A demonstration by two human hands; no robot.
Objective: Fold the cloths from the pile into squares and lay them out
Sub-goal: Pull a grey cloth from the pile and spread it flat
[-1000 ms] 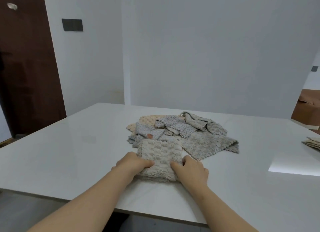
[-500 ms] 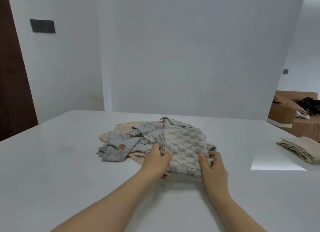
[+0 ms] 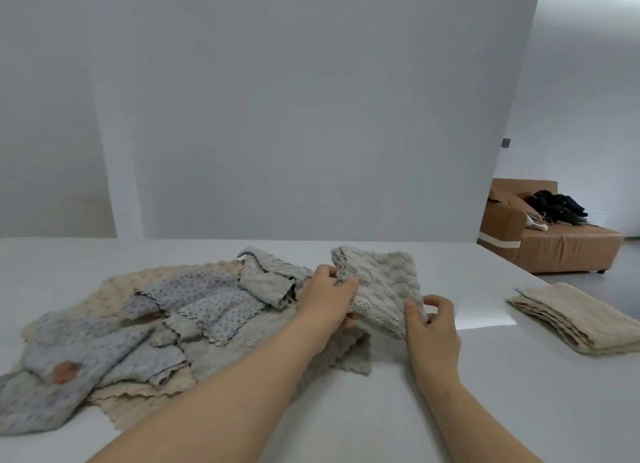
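Left hand [image 3: 327, 298] and right hand [image 3: 433, 327] pinch a folded grey cloth [image 3: 381, 286], raised just right of the pile [image 3: 173, 324]; the folded beige stack [image 3: 575, 320] lies at the right edge of the table [image 3: 467, 410], nearer the right hand.

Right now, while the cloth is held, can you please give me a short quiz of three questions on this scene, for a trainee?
1. True or false: the left grip and the right grip both hold the folded grey cloth.
2. Which grip is nearer to the pile?
3. Where does the beige stack of folded cloths lie? A: on top of the pile. B: on the table, to the right of both grips. C: on a chair.
Key: 1 true; 2 the left grip; 3 B.
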